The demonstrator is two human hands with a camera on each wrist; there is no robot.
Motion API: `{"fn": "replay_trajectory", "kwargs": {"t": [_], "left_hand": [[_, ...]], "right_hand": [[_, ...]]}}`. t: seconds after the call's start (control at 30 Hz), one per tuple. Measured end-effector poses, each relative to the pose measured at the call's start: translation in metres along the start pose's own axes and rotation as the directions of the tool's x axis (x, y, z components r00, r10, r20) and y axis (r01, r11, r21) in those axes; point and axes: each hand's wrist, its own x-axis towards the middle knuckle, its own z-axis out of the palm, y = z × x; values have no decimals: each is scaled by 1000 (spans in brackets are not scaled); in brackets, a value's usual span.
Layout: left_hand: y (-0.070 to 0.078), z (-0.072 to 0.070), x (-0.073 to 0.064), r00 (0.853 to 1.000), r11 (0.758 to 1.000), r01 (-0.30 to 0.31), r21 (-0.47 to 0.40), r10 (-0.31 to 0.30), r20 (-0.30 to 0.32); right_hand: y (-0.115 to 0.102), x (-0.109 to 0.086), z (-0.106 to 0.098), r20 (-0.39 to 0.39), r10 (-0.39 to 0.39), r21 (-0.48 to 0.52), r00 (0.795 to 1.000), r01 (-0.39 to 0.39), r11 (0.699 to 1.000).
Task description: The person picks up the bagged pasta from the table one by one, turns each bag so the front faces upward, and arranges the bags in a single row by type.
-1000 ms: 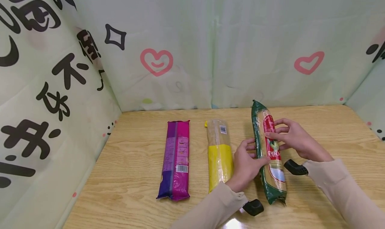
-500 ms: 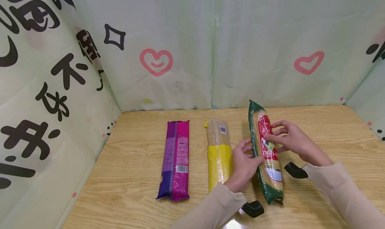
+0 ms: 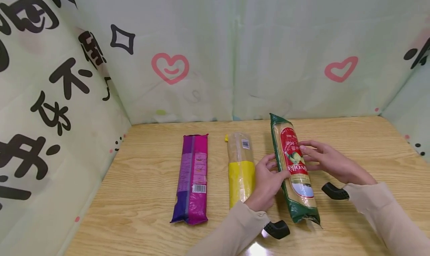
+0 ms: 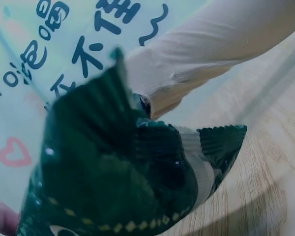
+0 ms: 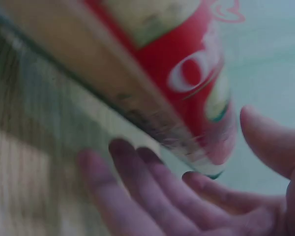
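Note:
In the head view my left hand (image 3: 268,179) pinches the left edge of a long green spaghetti packet (image 3: 293,170) with a red label, thumb on the front and fingers behind. The packet is held tilted above the table, its top leaning left. My right hand (image 3: 330,161) is at the packet's right edge, and in the right wrist view its fingers (image 5: 152,189) are extended and spread, with the thumb apart from the packet (image 5: 182,83). The packet's crinkled green end (image 4: 152,157) fills much of the left wrist view.
Two more long packets lie on the wooden table (image 3: 141,196): a purple and pink one (image 3: 191,179) at left and a clear one with a yellow lower half (image 3: 241,170), partly behind my left arm. A printed curtain (image 3: 215,62) closes the back.
The spaghetti packet has turned so its red label faces up more fully, and its top has shifted left. My right thumb has come off the label and the right hand has loosened.

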Motion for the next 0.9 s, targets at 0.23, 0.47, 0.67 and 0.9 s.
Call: {"fn": "replay_trajectory", "kwargs": {"t": [0.23,0.47,0.67,0.9], "left_hand": [[-3,-2,0,1000,1000,14,-24,-14,22],[-6,-2,0,999,999,-5,-40,7,34],[-3,-1,0,997,1000,6,1,-6,83],[-2,-7,1,992,991,-2,135,-14,122]], "right_hand": [[9,3,-1,56,23,88,998,-27,996],[6,2,-4,15,30,62,999,-31,998],[0,2,-8,-52,44,-6,998,-45,999],[-7,1,-8,-88,18,2,996,-18,1000]]}}
